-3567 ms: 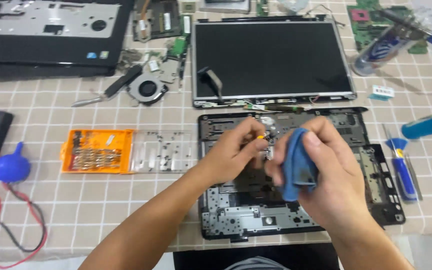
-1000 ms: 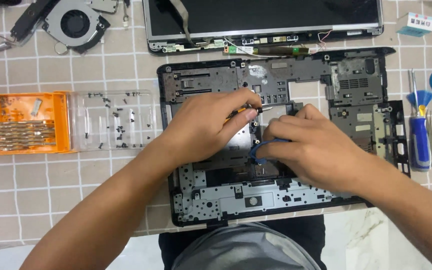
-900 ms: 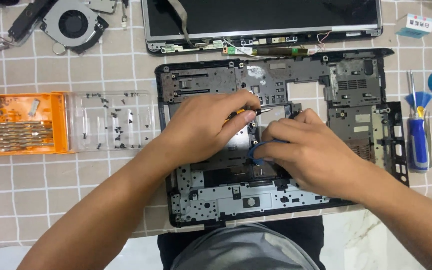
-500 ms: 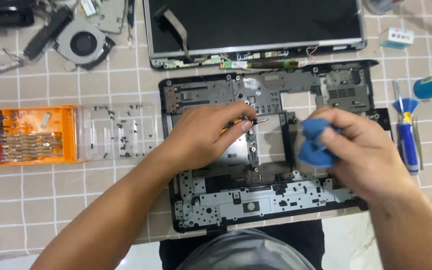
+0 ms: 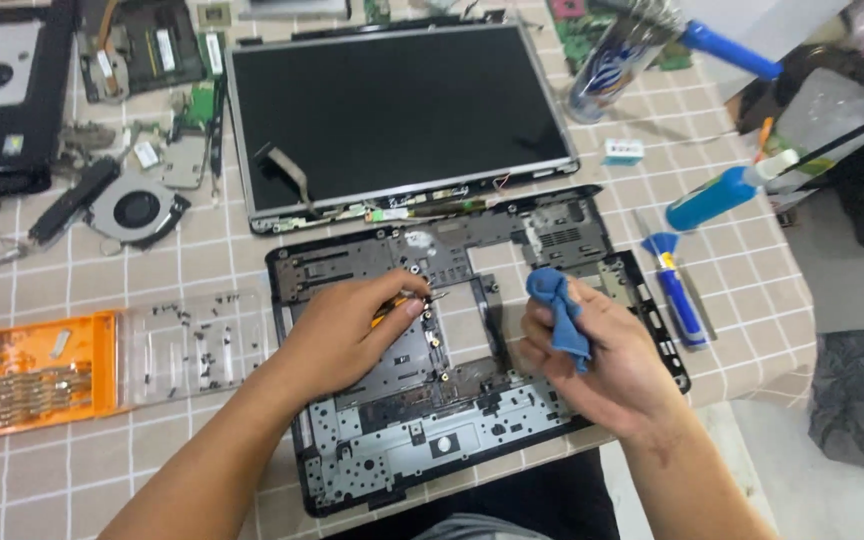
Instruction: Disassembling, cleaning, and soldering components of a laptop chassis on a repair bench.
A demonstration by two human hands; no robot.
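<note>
Checked tabletop [image 5: 832, 290], and square in front lies the stripped black laptop chassis [image 5: 472, 350], long axis running left to right. Left hand [image 5: 347, 335] rests on its middle, fingers pinched around a small yellow-handled tool [image 5: 392, 308]. Right hand [image 5: 602, 350] hovers just off the chassis's right part, clutching a blue cloth [image 5: 557, 305].

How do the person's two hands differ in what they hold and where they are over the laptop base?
The left hand pinches a thin tool down against the laptop base; the right hand is lifted, clutching a crumpled blue cloth. The left hand is palm down, the right turned sideways. Both are bare and over the base.
</note>
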